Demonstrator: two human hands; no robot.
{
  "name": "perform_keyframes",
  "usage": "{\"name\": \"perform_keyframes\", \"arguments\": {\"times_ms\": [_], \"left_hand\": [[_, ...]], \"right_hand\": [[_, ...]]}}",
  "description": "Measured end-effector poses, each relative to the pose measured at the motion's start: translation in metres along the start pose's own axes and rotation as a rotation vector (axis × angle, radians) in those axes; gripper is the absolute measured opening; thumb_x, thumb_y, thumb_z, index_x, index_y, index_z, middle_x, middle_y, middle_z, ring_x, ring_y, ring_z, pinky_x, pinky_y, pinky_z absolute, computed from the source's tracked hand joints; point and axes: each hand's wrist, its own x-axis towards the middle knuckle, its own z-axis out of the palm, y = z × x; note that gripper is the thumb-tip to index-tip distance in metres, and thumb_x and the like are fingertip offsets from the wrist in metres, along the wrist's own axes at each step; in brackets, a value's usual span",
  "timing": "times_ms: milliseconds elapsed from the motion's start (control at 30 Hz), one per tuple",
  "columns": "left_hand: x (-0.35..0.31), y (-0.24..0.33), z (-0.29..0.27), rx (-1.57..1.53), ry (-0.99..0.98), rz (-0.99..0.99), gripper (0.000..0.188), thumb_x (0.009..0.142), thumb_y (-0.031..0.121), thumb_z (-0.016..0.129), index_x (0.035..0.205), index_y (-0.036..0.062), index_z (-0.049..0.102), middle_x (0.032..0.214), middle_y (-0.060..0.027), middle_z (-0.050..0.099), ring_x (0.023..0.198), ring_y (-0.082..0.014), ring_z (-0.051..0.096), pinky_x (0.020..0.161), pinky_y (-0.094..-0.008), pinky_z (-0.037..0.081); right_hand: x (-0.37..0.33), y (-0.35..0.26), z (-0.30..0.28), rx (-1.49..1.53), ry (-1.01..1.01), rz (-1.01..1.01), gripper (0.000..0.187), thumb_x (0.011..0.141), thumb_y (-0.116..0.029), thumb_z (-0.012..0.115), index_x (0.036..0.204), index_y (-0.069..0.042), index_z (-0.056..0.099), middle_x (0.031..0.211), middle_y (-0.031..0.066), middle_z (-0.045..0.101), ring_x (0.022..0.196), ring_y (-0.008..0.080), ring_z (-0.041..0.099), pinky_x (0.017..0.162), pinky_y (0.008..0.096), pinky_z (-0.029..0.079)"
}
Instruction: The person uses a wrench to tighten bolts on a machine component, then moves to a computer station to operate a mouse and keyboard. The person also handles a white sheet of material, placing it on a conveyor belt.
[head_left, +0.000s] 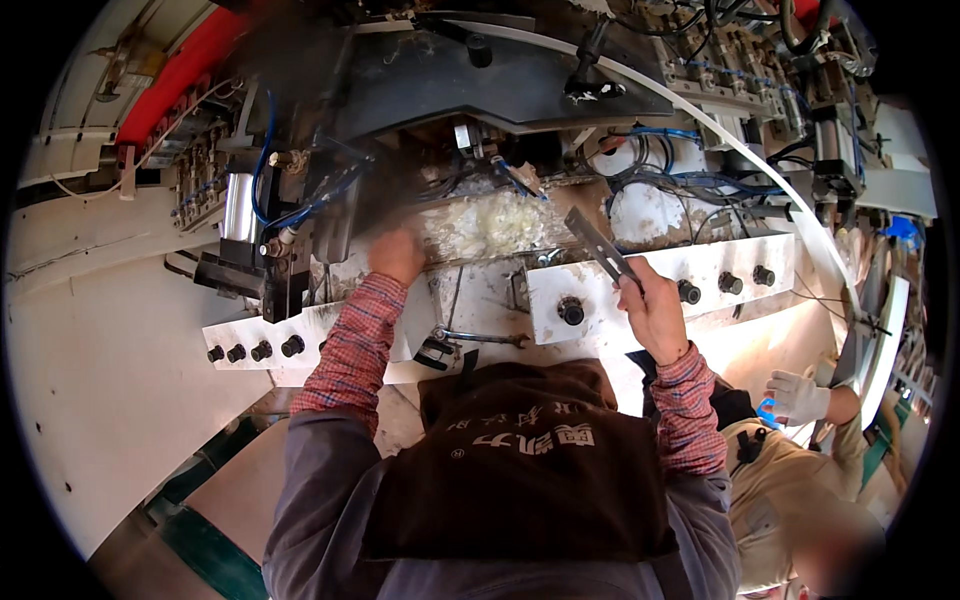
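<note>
My right hand [652,305] is closed around a flat, dark metal strip-like tool [597,243], its far end pointing up and left over the machine. My left hand [398,253] reaches into the machine, left of a pale yellowish, crumbly mass [492,222] on a worn ledge. A dark smear covers its fingers, so their grip is hidden. Below, between two white panels, lies a metal wrench [483,338]. The right white panel [640,313], with several black knobs, sits just under my right hand.
The left white panel [325,318] also bears black knobs. Blue air hoses and a cylinder [240,205] stand at left; more cables run at right. A dark plate [480,85] overhangs the back. At lower right is a co-worker with a white-gloved hand [797,397].
</note>
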Motion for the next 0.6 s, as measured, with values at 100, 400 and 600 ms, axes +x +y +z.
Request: {"name": "perform_keyframes", "arguments": {"times_ms": [100,400,600], "left_hand": [[0.01,0.024,0.006,0.117,-0.094,0.011,0.024,0.088,0.027,0.061,0.09,0.0068,0.074,0.092,-0.0199,0.072,0.085,-0.04,0.069,0.079,-0.0508,0.055],[0.027,0.071,-0.001,-0.196,-0.275,0.108,0.044,0.095,0.04,0.047,0.107,0.0039,0.07,0.103,-0.0252,0.07,0.099,-0.0424,0.067,0.088,-0.0521,0.052],[-0.054,0.025,-0.085,-0.375,0.016,0.049,0.038,0.095,0.037,0.057,0.101,0.0011,0.067,0.092,-0.0234,0.068,0.085,-0.0421,0.066,0.079,-0.0505,0.05]], "right_hand": [[0.002,0.004,0.002,-0.012,0.012,-0.035,0.01,0.094,-0.004,0.055,0.102,0.0,0.057,0.077,0.0202,0.067,0.069,0.0385,0.068,0.06,0.0431,0.051],[-0.008,-0.003,-0.008,0.016,0.061,0.027,0.007,0.095,-0.007,0.054,0.099,-0.001,0.056,0.066,0.0167,0.062,0.062,0.0345,0.065,0.058,0.0396,0.05],[-0.033,0.021,-0.023,0.404,0.101,0.114,0.013,0.098,-0.005,0.051,0.105,0.004,0.059,0.083,0.0068,0.066,0.07,0.0101,0.058,0.065,0.0271,0.048]]}}
